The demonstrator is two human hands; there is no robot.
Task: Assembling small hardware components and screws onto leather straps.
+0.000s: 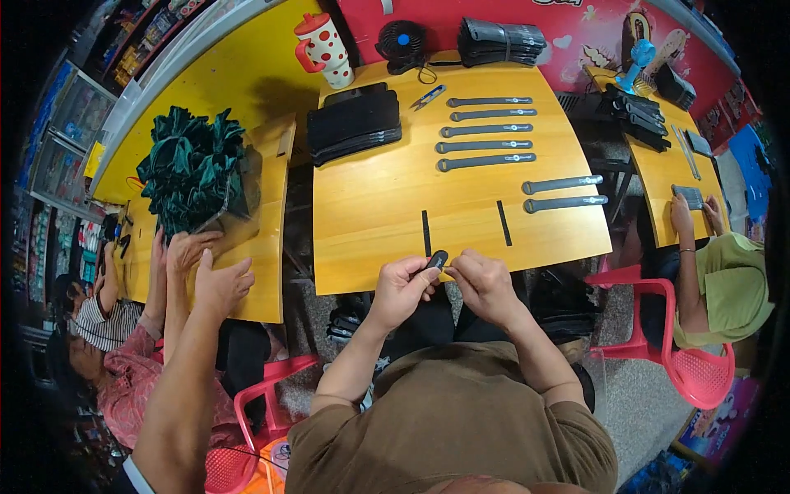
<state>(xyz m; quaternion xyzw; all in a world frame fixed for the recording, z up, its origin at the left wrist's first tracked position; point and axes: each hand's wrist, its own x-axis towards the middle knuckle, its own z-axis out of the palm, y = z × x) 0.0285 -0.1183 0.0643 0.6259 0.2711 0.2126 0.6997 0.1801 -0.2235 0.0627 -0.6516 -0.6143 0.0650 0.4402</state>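
Observation:
A short piece of black strap (439, 258) with a rounded end shows between the thumb and fingers of my left hand (400, 288), near the table's front edge. My right hand (485, 284) is closed in a pinch right beside the strap; its fingertips hide whatever they grip. Beyond my hands, several black straps (485, 130) with a looped end and pale print lie in a column across the table (370, 214). Two more printed straps (564, 202) rest farther right. Two dark strips (426, 232) mark the tabletop just ahead of my hands.
A stack of flat black pieces (355, 125), blue-handled thread snips (429, 97), a dotted tumbler (324, 51), a fan (401, 43) and a black bundle (500, 43) stand toward the back. A person's forearm (185, 362) reaches in at left, by dark green fabric (193, 169). Another person works at right.

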